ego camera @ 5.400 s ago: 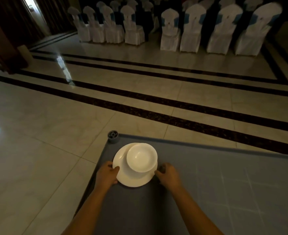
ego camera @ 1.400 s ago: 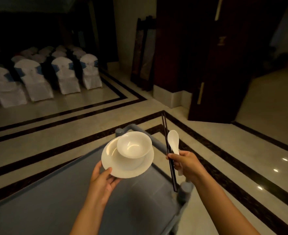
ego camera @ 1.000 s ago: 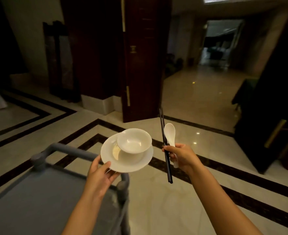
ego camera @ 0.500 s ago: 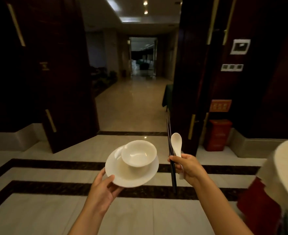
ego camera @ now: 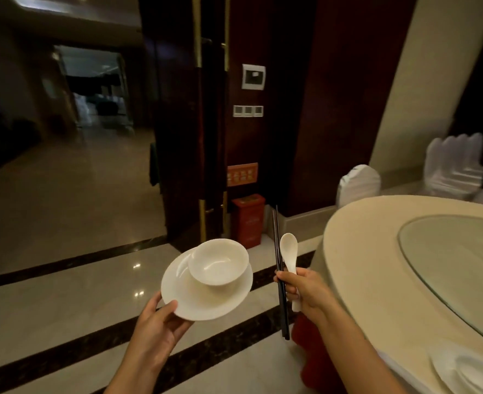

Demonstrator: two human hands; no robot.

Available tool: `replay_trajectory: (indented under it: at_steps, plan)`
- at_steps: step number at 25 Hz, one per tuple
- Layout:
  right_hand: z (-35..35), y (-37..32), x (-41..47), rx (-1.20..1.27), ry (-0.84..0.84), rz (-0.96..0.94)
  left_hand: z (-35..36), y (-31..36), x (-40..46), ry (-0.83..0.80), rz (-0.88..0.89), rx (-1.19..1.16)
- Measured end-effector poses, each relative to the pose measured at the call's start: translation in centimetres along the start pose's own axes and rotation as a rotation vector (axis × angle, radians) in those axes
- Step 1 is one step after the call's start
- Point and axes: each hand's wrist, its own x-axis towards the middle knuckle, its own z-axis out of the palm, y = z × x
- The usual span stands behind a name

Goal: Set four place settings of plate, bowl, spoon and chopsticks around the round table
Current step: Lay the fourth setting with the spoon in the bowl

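Since the previous frame the round surface [ego camera: 359,251] has come further into view, now filling the right of the frame. Left hand [ego camera: 160,331] holds a glossy white plate [ego camera: 206,297] at lower centre, thumb on the near rim, fingers beneath; a round white bowl [ego camera: 219,263] sits on the plate, off-centre toward its far side. Right hand [ego camera: 305,288] has its fingers closed around dark, slender chopsticks [ego camera: 280,274] and a white ceramic spoon [ego camera: 289,251], both upright. A cream cloth covers the surface, with a glass turntable [ego camera: 456,265] on top. Another white plate and bowl [ego camera: 467,371] lie at its near edge, lower right. Polished pale floor [ego camera: 64,294] carries dark stripes. Dark wood panels and a red bin [ego camera: 247,217] stand behind.
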Motion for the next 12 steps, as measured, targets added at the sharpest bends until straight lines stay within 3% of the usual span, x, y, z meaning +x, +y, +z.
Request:
replay_trajectory:
  at_steps: [12]
  plan:
    - [-8.1,-9.6,24.6,0.130,0.273,-0.096,23.2,4.1,28.9,-0.325,-0.090,0.141]
